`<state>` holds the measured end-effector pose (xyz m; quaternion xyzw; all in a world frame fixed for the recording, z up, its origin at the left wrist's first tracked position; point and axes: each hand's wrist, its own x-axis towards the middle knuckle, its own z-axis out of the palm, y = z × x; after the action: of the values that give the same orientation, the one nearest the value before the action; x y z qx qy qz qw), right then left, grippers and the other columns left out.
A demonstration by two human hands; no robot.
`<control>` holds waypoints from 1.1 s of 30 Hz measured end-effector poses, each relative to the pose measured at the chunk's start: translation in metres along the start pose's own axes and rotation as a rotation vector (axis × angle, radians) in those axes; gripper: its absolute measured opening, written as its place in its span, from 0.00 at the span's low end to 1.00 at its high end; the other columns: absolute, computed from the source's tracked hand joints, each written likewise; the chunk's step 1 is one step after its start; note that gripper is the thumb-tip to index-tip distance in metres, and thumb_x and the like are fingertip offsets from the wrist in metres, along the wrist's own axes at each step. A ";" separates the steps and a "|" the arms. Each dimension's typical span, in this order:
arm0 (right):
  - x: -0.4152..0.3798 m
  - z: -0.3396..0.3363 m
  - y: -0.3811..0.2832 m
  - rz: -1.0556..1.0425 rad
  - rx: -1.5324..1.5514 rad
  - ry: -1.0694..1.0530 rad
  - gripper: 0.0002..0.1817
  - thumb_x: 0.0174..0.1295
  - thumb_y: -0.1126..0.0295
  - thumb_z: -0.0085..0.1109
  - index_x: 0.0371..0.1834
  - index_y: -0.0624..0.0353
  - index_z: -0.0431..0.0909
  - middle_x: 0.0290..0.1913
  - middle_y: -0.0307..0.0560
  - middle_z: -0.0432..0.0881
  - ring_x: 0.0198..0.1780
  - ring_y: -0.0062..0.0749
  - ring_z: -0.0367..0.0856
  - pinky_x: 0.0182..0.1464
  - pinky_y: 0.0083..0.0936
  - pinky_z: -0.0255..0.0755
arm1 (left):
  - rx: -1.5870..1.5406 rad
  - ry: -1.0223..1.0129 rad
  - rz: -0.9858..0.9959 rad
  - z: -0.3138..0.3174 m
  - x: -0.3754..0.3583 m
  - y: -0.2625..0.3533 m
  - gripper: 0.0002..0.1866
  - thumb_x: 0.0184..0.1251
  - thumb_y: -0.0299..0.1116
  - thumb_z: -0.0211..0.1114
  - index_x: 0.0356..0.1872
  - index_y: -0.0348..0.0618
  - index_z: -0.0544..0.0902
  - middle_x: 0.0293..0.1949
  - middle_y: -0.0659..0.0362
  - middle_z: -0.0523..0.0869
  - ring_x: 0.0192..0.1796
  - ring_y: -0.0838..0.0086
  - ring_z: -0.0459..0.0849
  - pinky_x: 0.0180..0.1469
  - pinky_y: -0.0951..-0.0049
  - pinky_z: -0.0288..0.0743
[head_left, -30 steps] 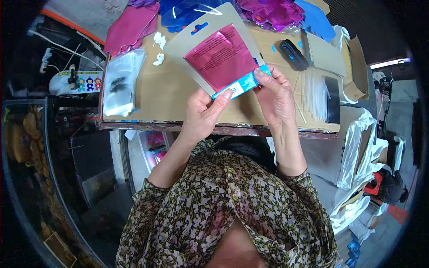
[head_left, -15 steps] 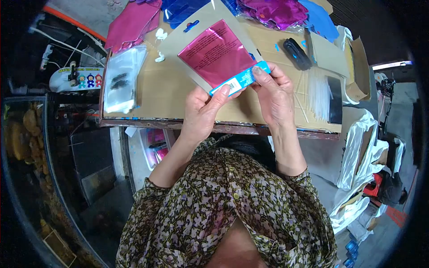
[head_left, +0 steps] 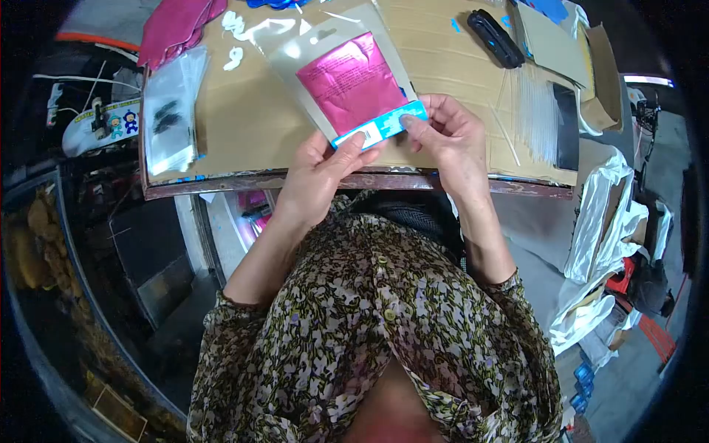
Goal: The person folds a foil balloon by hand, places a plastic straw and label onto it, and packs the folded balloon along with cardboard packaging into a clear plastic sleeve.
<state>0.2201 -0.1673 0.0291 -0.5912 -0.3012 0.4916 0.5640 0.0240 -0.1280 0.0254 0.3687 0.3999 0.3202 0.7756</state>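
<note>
barcode on blue card strip [head_left: 380, 125], print on pink foil [head_left: 351, 81] illegible

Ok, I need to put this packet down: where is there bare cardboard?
Bare cardboard lies between the clear bags at left and the packet. A narrower strip runs right of the right hand, before the straws. The far edge is crowded.

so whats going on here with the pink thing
A person in a floral top holds a clear plastic sleeve over the edge of a cardboard-covered table. Inside it is a folded pink foil piece and a blue barcode card at the lower end. The left hand and right hand both pinch that blue card end. A stack of clear bags lies to the left, a black stapler-like tool further back.
</note>
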 end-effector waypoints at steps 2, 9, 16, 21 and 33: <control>0.002 -0.004 -0.006 0.023 -0.050 0.015 0.11 0.66 0.77 0.71 0.49 0.68 0.83 0.35 0.40 0.88 0.32 0.17 0.81 0.36 0.17 0.75 | 0.163 -0.054 -0.100 -0.004 -0.002 0.011 0.17 0.81 0.34 0.64 0.62 0.34 0.79 0.56 0.53 0.88 0.53 0.67 0.90 0.60 0.67 0.86; 0.014 -0.030 -0.003 -0.059 -0.415 0.029 0.13 0.60 0.79 0.71 0.46 0.72 0.83 0.36 0.47 0.90 0.36 0.25 0.87 0.39 0.24 0.80 | 1.174 0.075 0.246 -0.010 0.008 0.045 0.13 0.65 0.33 0.79 0.42 0.34 0.88 0.44 0.56 0.91 0.45 0.78 0.89 0.44 0.74 0.85; 0.004 -0.019 -0.007 -0.102 -0.691 0.113 0.12 0.59 0.71 0.70 0.44 0.65 0.84 0.35 0.61 0.87 0.35 0.53 0.89 0.40 0.40 0.81 | 1.199 -0.162 0.775 0.005 0.067 0.018 0.34 0.45 0.41 0.86 0.56 0.44 0.84 0.56 0.53 0.82 0.59 0.57 0.82 0.60 0.61 0.79; -0.018 -0.044 -0.024 -0.360 -0.995 0.162 0.13 0.60 0.70 0.72 0.45 0.62 0.83 0.44 0.58 0.83 0.42 0.57 0.86 0.43 0.47 0.80 | 1.213 -0.155 0.752 0.005 0.069 0.015 0.36 0.44 0.44 0.87 0.56 0.43 0.84 0.56 0.54 0.82 0.61 0.56 0.82 0.62 0.60 0.79; -0.021 -0.095 -0.029 -0.572 -1.261 0.182 0.11 0.57 0.81 0.68 0.44 0.61 0.84 0.39 0.48 0.84 0.41 0.46 0.82 0.44 0.41 0.77 | 1.229 -0.141 0.792 -0.005 0.061 0.019 0.36 0.43 0.45 0.87 0.56 0.44 0.85 0.55 0.54 0.83 0.58 0.58 0.83 0.59 0.59 0.80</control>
<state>0.3067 -0.2167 0.0511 -0.7420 -0.6245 0.0036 0.2438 0.0449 -0.0678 0.0154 0.8735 0.2935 0.2700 0.2792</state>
